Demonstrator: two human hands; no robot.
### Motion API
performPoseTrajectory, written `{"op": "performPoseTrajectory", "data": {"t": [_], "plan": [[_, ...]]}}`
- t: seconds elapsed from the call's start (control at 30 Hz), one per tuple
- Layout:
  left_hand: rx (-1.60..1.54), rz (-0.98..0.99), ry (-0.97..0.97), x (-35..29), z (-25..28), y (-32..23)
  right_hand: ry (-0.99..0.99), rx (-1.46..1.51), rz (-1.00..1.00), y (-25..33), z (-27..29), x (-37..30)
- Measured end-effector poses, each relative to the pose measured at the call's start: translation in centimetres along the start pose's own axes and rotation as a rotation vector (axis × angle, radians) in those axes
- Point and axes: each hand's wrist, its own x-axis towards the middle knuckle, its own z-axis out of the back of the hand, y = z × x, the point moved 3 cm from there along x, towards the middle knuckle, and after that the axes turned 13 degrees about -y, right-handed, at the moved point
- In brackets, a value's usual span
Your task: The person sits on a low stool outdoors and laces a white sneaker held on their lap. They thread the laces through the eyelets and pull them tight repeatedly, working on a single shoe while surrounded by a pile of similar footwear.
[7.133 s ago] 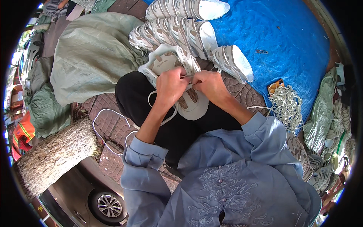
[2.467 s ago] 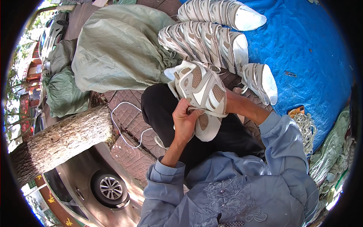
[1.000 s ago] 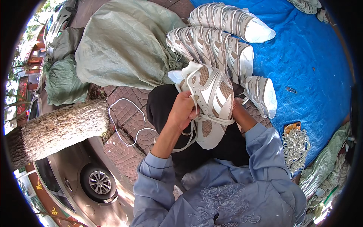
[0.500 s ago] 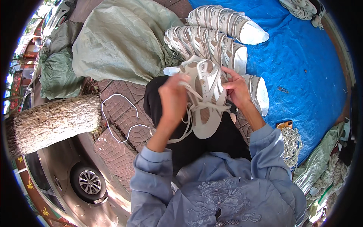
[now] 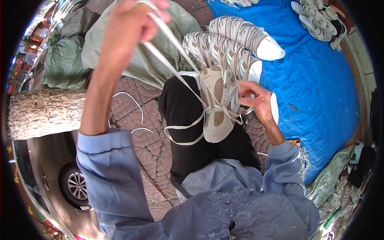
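Note:
A white and tan sneaker (image 5: 218,106) rests on my lap over black trousers. My left hand (image 5: 130,24) is raised high near the top of the view, shut on the white shoelace (image 5: 172,70), which runs taut down to the sneaker's eyelets. My right hand (image 5: 256,100) grips the sneaker's right side, steadying it. A loose loop of lace hangs below the shoe over my thigh.
Rows of matching sneakers (image 5: 224,46) lie on a blue tarp (image 5: 316,84) ahead. Green-grey sacks (image 5: 132,52) sit to the left. A tree trunk (image 5: 44,114) and a car wheel (image 5: 76,186) are at left. A bundle of laces (image 5: 304,156) lies at right on the brick paving.
My left hand has risen sharply upward, pulling the lace taut through the sneaker. My right hand stays on the shoe, which remains on my lap.

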Motion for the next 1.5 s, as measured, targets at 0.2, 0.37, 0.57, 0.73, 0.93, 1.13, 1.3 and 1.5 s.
{"op": "performPoseTrajectory", "data": {"t": [0.2,0.37,0.57,0.73,0.93,1.13,1.3,1.5], "plan": [[-0.393,0.115,0.049,0.4,-0.8,0.3,0.527,0.362,-0.093,4.2,-10.2,1.1],[0.819,-0.787,-0.388,-4.9,0.5,1.0,0.428,0.526,-0.435,0.1,-9.2,2.3],[0.680,-0.727,0.454,-22.4,-8.7,6.5,0.426,0.600,-0.475,-0.9,-8.6,3.2],[0.552,-0.813,0.321,-24.4,-11.0,8.1,0.418,0.122,-0.187,0.6,-8.4,5.4],[0.460,-0.751,0.364,-27.6,-10.6,7.1,0.466,0.235,-0.154,3.7,-5.7,16.4],[0.423,-0.738,0.316,-27.7,-10.5,8.2,-0.004,0.214,-0.037,12.2,-0.7,29.2],[0.388,-0.651,0.331,-26.9,-9.9,8.7,-0.102,0.340,0.088,17.5,2.5,31.2],[0.204,-0.295,0.213,-24.8,-7.7,8.9,0.065,0.125,-0.094,11.8,-0.6,26.0]]}}
